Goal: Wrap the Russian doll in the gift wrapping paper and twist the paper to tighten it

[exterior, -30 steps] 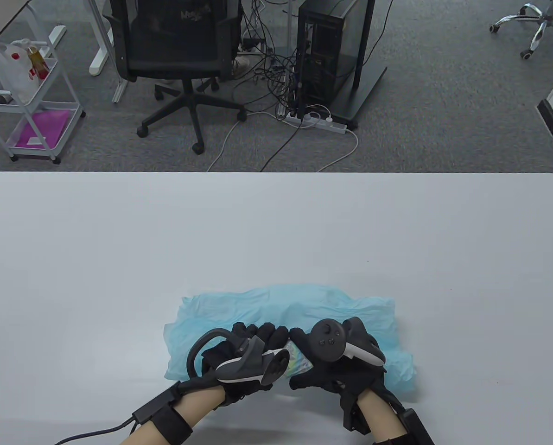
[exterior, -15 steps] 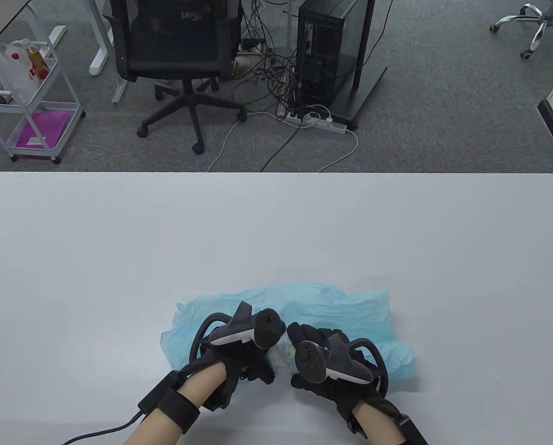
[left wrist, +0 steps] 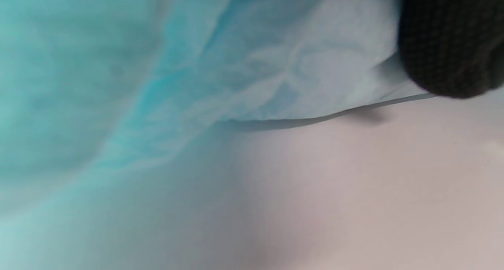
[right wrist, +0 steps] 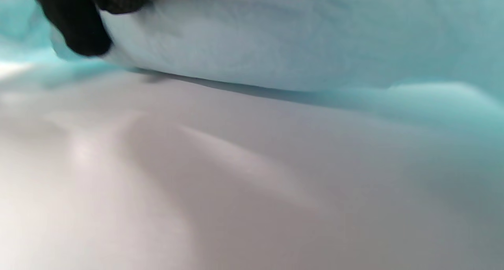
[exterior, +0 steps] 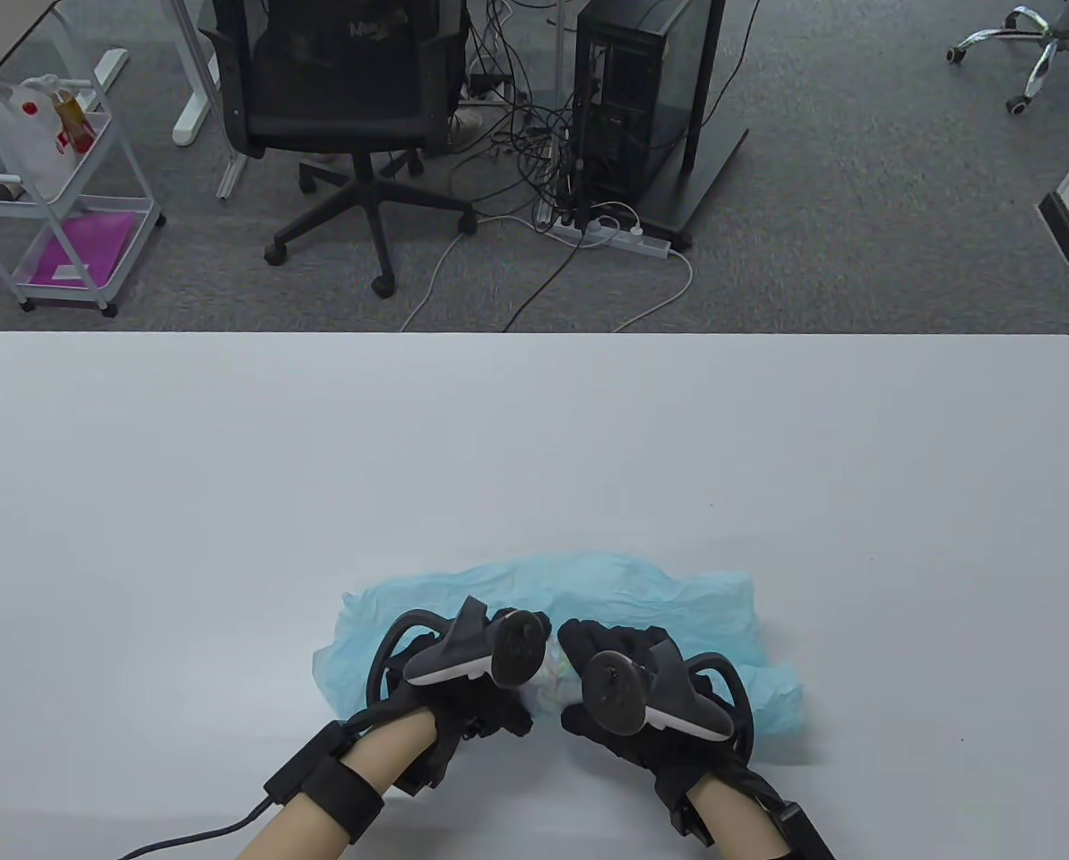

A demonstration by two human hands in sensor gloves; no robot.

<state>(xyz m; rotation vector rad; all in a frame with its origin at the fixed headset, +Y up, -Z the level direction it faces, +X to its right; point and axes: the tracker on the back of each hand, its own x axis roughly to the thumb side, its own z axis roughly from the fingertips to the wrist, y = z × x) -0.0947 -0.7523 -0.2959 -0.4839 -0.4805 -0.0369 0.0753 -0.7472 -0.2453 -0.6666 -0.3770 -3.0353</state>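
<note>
Both gloved hands, left hand and right hand, have rolled inward, clasping the small painted Russian doll on crumpled light-blue tissue wrapping paper near the white surface's near edge; wrapping looks barely begun, with open room toward the far edge.

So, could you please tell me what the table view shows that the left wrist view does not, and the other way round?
Only the table view shows both gloved hands, the left hand and right hand, flanking the small pale patterned Russian doll, plus the office floor beyond. Only the left wrist view shows, close up, the paper's lower edge lifted slightly off the table with a shadow beneath, and one black fingertip against it. Both show the crinkled light blue wrapping paper on the white table.
</note>
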